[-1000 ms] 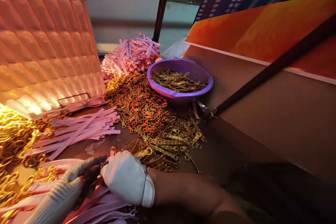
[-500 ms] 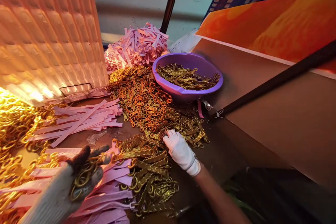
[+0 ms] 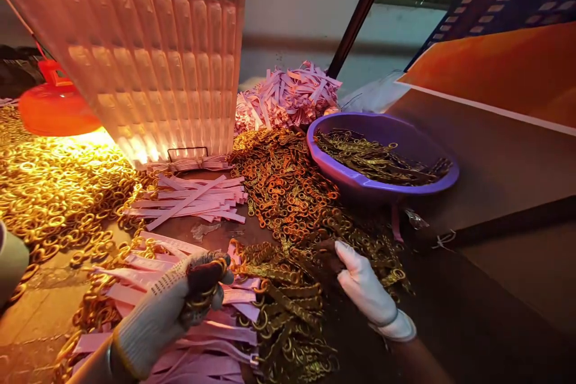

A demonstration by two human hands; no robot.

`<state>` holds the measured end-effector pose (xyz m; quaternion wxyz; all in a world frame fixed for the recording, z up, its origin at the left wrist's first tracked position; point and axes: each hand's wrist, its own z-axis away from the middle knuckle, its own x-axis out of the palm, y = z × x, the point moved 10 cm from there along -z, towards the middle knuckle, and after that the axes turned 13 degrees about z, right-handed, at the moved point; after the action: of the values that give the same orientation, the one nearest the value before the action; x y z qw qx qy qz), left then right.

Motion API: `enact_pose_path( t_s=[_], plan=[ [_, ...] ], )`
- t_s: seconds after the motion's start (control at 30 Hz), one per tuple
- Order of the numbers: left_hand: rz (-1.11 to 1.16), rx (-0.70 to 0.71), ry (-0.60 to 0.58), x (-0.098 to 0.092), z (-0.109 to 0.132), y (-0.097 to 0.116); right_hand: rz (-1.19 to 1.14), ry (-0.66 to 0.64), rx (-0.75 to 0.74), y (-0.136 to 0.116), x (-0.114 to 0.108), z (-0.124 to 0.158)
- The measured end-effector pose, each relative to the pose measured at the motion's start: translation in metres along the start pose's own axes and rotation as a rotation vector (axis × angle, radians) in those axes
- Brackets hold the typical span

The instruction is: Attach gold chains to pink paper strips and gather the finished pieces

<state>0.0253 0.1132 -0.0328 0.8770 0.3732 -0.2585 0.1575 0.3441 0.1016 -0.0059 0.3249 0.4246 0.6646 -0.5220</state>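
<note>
My left hand (image 3: 168, 300), in a dotted knit glove with dark fingertips, is curled around several gold metal rings (image 3: 204, 300). It hovers over a row of pink straps (image 3: 211, 336). My right hand (image 3: 366, 288), in a white glove, pinches a dark, blurred piece (image 3: 327, 256), which looks like one of the brass strips with ringed ends, at the lower edge of their heap (image 3: 288, 186). More brass strips (image 3: 290, 318) lie between both hands, beside the strap ends.
A purple basin (image 3: 382, 186) with brass strips stands at the back right. Behind it rises a pile of pink straps (image 3: 292, 93). Loose gold rings (image 3: 58, 186) spread at left under a red lamp (image 3: 58, 105), beside a ribbed translucent panel (image 3: 171, 54). Brown board (image 3: 508, 150) slopes at right.
The view has swung left, bringing the lamp in. My left fingers have curled closer around the rings. A dark piece now shows at my right fingertips.
</note>
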Motion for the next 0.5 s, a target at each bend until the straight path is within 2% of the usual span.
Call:
enact_pose_path(
  t_s=[0.07, 0.17, 0.23, 0.3, 0.37, 0.5],
  plan=[
    [-0.034, -0.028, -0.048, 0.0, -0.008, -0.008, -0.102, 0.032, -0.047, -0.035, -0.015, -0.007],
    [-0.051, -0.062, -0.091, 0.007, -0.015, -0.017, -0.177, -0.006, -0.318, -0.124, -0.021, -0.016],
    [-0.002, -0.055, -0.073, 0.012, -0.015, -0.017, -0.185, -0.046, -0.549, -0.181, -0.016, -0.016],
    [0.07, -0.067, -0.063, 0.017, -0.013, -0.018, -0.143, -0.088, -0.711, -0.217, -0.004, -0.013],
    [0.12, -0.089, -0.075, 0.021, -0.01, -0.018, -0.111, -0.095, -0.743, -0.227, 0.006, -0.016],
    [0.144, -0.108, -0.083, 0.019, -0.006, -0.016, -0.367, -0.107, -0.531, -0.21, 0.007, -0.035]
  ],
)
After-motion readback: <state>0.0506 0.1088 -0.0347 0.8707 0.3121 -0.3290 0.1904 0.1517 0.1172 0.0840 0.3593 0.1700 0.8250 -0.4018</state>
